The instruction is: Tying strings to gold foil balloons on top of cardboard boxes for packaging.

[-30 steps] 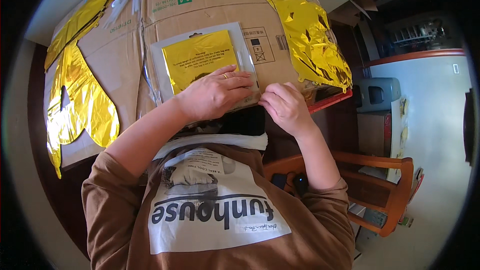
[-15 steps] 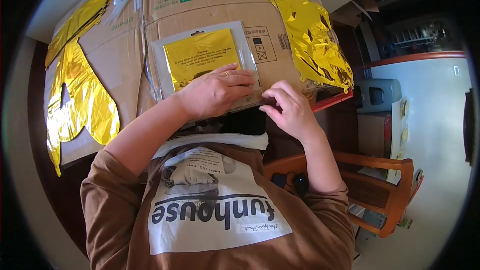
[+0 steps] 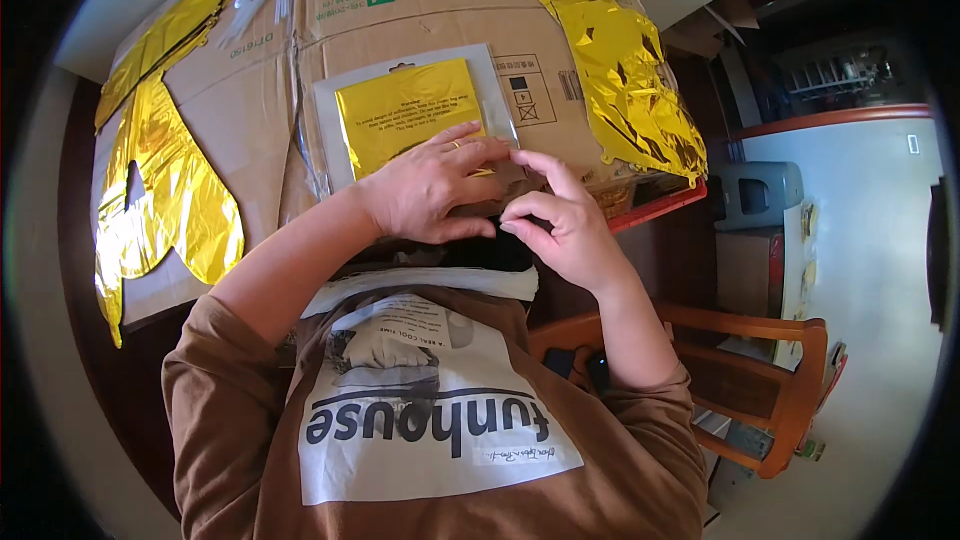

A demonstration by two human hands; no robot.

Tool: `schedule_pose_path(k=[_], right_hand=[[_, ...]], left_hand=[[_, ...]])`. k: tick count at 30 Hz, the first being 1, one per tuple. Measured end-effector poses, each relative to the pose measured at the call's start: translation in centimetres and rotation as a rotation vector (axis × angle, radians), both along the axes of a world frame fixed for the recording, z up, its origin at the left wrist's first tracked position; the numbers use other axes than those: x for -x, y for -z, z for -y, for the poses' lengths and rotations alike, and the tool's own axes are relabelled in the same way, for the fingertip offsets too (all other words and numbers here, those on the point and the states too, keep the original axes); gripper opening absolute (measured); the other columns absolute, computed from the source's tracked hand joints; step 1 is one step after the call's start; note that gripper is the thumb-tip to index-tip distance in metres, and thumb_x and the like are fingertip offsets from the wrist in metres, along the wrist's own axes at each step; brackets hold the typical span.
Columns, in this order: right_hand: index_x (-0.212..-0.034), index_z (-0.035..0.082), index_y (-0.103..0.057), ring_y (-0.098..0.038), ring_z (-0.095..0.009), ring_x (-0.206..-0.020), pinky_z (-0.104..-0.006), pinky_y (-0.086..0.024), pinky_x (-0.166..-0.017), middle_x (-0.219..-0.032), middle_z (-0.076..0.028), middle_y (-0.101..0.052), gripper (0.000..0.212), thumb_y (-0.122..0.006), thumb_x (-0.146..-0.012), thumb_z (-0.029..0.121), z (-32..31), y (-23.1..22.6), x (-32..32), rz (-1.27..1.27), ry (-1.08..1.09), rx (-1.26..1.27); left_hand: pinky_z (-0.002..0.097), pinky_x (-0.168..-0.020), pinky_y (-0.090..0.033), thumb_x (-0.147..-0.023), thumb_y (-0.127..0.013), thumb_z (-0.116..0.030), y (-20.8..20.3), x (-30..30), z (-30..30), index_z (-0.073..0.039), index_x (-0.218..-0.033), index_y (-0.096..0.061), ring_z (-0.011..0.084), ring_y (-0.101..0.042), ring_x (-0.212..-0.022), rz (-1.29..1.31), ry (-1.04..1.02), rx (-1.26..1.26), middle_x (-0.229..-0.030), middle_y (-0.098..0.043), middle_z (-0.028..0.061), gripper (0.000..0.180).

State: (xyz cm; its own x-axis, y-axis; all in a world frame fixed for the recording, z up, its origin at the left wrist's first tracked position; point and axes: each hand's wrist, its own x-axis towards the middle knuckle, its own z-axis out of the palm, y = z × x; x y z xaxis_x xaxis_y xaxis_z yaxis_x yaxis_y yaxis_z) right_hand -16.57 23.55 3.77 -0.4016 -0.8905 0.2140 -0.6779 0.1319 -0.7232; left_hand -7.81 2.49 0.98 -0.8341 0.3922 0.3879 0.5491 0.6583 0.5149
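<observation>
A clear plastic bag (image 3: 493, 90) with a hanging hole holds a folded gold foil balloon (image 3: 405, 103) and lies on a cardboard sheet (image 3: 420, 20). My left hand (image 3: 430, 190), a ring on one finger, rests across the bag's near part with its fingers stretched out, hiding that part. Beside it, at the bag's near right corner, my right hand (image 3: 565, 225) has its index finger reaching to the left fingertips. Its thumb is bent in against another finger; whatever lies between them is too small to make out.
Gold foil balloons lie flat at the left (image 3: 165, 190) and right (image 3: 630, 70) of the cardboard. A red edge (image 3: 660, 205) shows under its near right side. A wooden chair (image 3: 740, 380) stands at my right, with a grey-blue plastic stool (image 3: 765, 190) beyond.
My right hand has moved left and slightly nearer me, its index finger now extended toward my left hand. The left hand's thumb has shifted toward the right hand. The bag has barely moved.
</observation>
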Motion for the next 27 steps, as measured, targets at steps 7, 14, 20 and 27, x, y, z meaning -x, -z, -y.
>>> schedule_pose_path(k=[7,14,20,27], right_hand=[[-0.084,0.008,-0.068,-0.051,-0.036,-0.120,-0.0419,-0.036,-0.102,-0.128,-0.023,-0.054,0.012,-0.073,-0.075,0.014,0.1,-0.2,0.2,0.014,-0.044,-0.148],[-0.085,0.009,-0.070,-0.045,-0.035,-0.127,-0.0414,-0.032,-0.106,-0.133,-0.026,-0.050,0.014,-0.073,-0.075,0.017,0.3,-1.0,0.0,-0.083,-0.096,-0.237],[-0.091,0.010,-0.069,-0.040,-0.035,-0.131,-0.0411,-0.028,-0.108,-0.137,-0.027,-0.046,0.017,-0.072,-0.076,0.019,0.4,-1.8,0.0,-0.036,-0.135,-0.303],[-0.092,0.010,-0.068,-0.038,-0.036,-0.134,-0.0400,-0.029,-0.109,-0.139,-0.027,-0.043,0.018,-0.072,-0.076,0.018,1.2,-2.9,-0.6,0.009,-0.119,-0.416]], left_hand=[[0.0452,-0.099,-0.039,-0.071,-0.073,-0.016,0.1,-0.3,-0.5,-0.011,-0.094,-0.067,0.0252,-0.055,-0.103,-0.196,0.027,0.066,-0.103,-0.057,0.0055,0.024],[0.0365,-0.076,-0.042,-0.065,-0.069,-0.009,-1.8,-4.4,-1.4,-0.011,-0.082,-0.064,0.0210,-0.056,-0.090,-0.155,-0.154,0.080,-0.091,-0.058,0.0021,0.018],[0.0382,-0.074,-0.050,-0.075,-0.068,-0.003,-0.7,-18.9,1.6,-0.003,-0.083,-0.064,0.0296,-0.061,-0.082,0.239,-0.444,-0.075,-0.089,-0.060,0.0101,0.009],[0.0395,-0.067,-0.052,-0.082,-0.060,-0.006,17.1,-43.1,11.1,0.001,-0.085,-0.065,0.0321,-0.065,-0.071,1.015,-1.238,-0.139,-0.088,-0.065,0.0202,0.009]])
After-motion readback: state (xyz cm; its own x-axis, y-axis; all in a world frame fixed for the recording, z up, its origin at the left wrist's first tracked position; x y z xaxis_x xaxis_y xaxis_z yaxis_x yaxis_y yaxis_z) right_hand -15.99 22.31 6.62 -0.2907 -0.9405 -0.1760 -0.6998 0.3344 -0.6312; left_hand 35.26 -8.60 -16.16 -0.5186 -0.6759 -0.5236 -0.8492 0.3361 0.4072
